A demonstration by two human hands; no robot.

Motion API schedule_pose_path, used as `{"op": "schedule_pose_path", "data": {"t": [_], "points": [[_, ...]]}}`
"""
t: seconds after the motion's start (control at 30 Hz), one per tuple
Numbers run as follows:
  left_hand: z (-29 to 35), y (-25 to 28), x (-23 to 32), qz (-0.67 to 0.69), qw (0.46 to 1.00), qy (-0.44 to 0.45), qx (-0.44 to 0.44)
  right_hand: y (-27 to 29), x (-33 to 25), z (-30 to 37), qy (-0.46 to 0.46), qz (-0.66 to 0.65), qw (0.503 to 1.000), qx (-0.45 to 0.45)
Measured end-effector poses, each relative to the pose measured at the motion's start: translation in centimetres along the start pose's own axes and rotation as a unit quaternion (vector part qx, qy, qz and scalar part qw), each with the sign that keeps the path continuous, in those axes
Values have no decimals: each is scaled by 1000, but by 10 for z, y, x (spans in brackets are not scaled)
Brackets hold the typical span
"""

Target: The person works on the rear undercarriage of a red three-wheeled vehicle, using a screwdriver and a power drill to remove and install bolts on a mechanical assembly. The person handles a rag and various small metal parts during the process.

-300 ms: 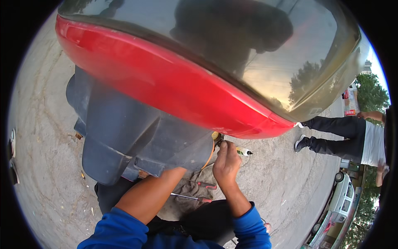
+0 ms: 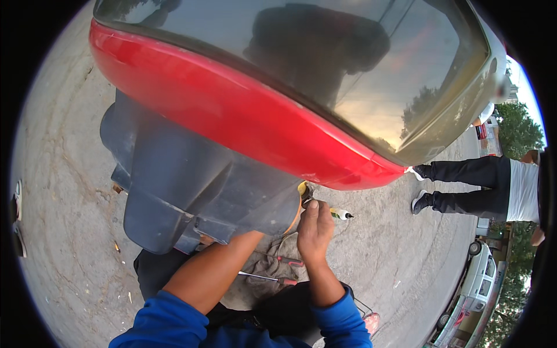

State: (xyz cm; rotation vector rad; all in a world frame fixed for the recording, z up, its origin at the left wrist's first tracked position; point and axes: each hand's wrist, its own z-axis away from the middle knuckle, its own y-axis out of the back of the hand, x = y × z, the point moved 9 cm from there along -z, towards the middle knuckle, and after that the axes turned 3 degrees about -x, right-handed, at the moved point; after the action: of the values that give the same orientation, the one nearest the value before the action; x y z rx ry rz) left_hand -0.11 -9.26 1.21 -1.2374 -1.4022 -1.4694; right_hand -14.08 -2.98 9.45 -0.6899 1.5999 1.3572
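Observation:
A dark grey plastic housing [image 2: 168, 180] hangs below the red body panel [image 2: 232, 110] of a vehicle with a glossy dark window [image 2: 360, 75]. My left forearm reaches up under the housing, and its hand is hidden behind the plastic. At the housing's right edge, my right hand [image 2: 316, 229] is closed, thumb up, fingers curled against a small dark part [image 2: 307, 196]; what lies inside the fingers is hidden. An orange strip, perhaps a wire, runs along that edge beside the fingers.
Two red-handled screwdrivers [image 2: 286, 281] lie on a crumpled grey cloth [image 2: 264, 265] by my knees. A small white bottle with a black tip [image 2: 342, 214] is beyond my right hand. A person in dark trousers [image 2: 464, 203] stands at right, near a parked white vehicle [image 2: 483, 278].
The view has shifted slightly. My right hand stays by the small dark part, its thumb a little lower, and more of that part shows. My left arm keeps its place under the housing.

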Motion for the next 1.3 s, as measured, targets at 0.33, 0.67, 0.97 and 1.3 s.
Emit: {"op": "schedule_pose_path", "data": {"t": [0.33,0.67,0.97,1.3], "points": [[0,10,11,-96,995,-22,22,2,14,-15,-144,-145,960,-193],[0,14,26,-158,984,-55,58,-5,21,-3,-168,-167,962,-135],[2,9,12,-17,998,52,44,-21,30,14,-223,-284,932,-16],[-5,-2,8,116,990,72,39,-30,31,24,-278,-306,909,54]]}}
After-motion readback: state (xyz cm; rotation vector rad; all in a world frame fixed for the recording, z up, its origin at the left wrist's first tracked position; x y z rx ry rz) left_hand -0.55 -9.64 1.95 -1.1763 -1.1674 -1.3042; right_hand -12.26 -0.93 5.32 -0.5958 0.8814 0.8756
